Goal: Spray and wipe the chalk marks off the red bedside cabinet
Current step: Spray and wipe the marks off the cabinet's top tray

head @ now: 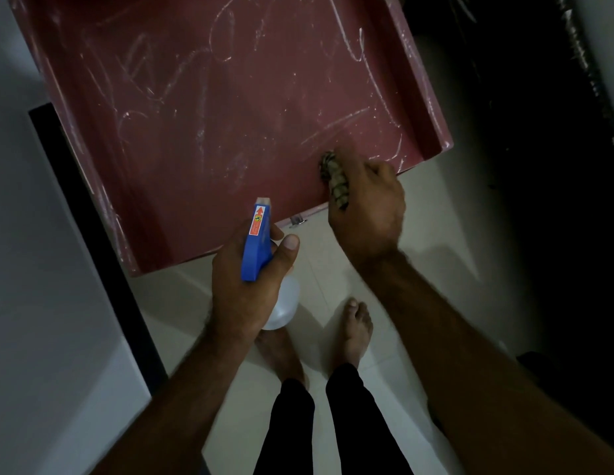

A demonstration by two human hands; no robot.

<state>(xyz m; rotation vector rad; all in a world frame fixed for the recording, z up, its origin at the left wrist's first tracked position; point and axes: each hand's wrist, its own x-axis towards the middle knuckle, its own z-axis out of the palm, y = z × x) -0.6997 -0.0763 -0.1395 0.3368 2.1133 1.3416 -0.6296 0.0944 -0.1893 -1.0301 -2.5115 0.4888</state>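
Cloth (334, 182) within right fingers (352, 159), atop cabinet (213, 114)

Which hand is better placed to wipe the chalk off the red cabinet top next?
Right. The right hand grips the cloth, which is down on the cabinet top among the chalk marks. The left hand holds the spray bottle at the front edge.

Below your fingers (353, 161) you see pale floor tiles (328, 275), two bare feet (357, 325) and black trouser legs (360, 423). Left of them, a black strip (93, 234) borders a white surface (41, 303).
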